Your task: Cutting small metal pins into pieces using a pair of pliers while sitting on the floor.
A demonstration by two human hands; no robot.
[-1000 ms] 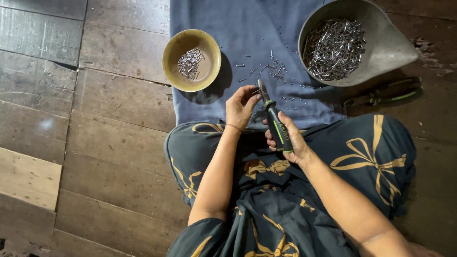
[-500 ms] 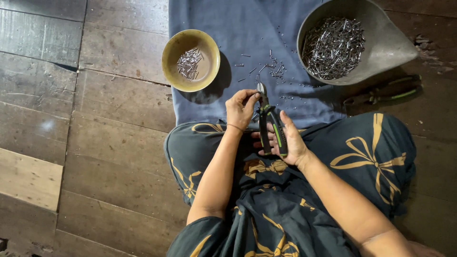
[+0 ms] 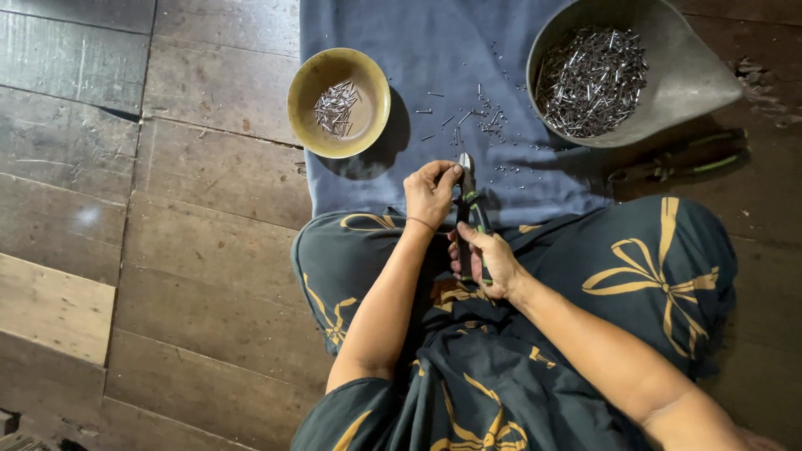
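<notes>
We note the right hand (image 3: 489,263) wrapped around the pliers (image 3: 468,205), whose handles are green and black. The left hand (image 3: 430,192) pinches something small at their steel tip, above blue cloth (image 3: 401,33) scattered with thin metal nails (image 3: 484,117).

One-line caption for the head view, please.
Right hand grips pliers, left hand at their tip, nail bowls beyond.

Blue cloth (image 3: 401,192) open at 12 o'clock between yellow bowl (image 3: 338,102) at 10 and grey pan (image 3: 668,75) at 2 — only scattered nails (image 3: 480,113) there.
</notes>
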